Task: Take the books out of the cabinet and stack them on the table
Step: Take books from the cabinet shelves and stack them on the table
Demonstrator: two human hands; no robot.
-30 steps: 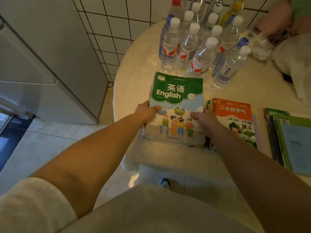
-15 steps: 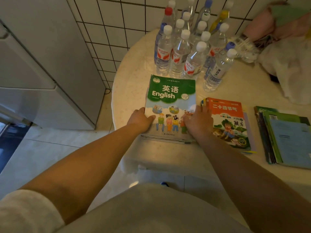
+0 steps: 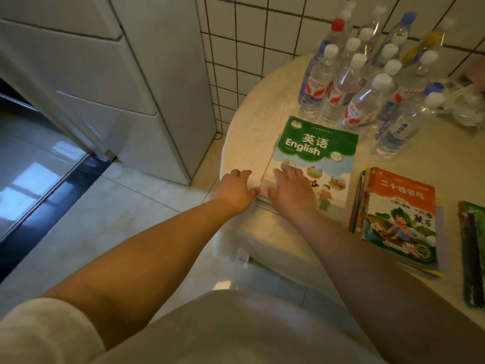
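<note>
Lying flat near the table's front left edge, the English book tops a low stack of books, its green cover facing up. Your right hand rests palm down on the cover's near left corner, fingers straight and a little spread, gripping nothing. Your left hand sits just beside the stack's left edge, on the table rim; its fingers are loosely bent with the tips on the tabletop, and its thumb touches the stack's near left corner. It holds nothing that you can see.

To the right of that stack, close but apart from it, lies a second stack topped by an orange book, with coloured page edges showing along its left side. Further right, cut off by the picture's edge, lies a green stack, blurred.

Behind the English book stands a cluster of water bottles, most with white caps, one red and a couple blue; the nearest ones stand just beyond the book's far edge. At the far right a clear plastic bundle lies on the table, too blurred to make out.

A white cabinet stands to the table's left against the tiled wall. Pale floor tiles run beneath, with a dark sliding track at the left. Your light sleeve fills the lower left corner.
</note>
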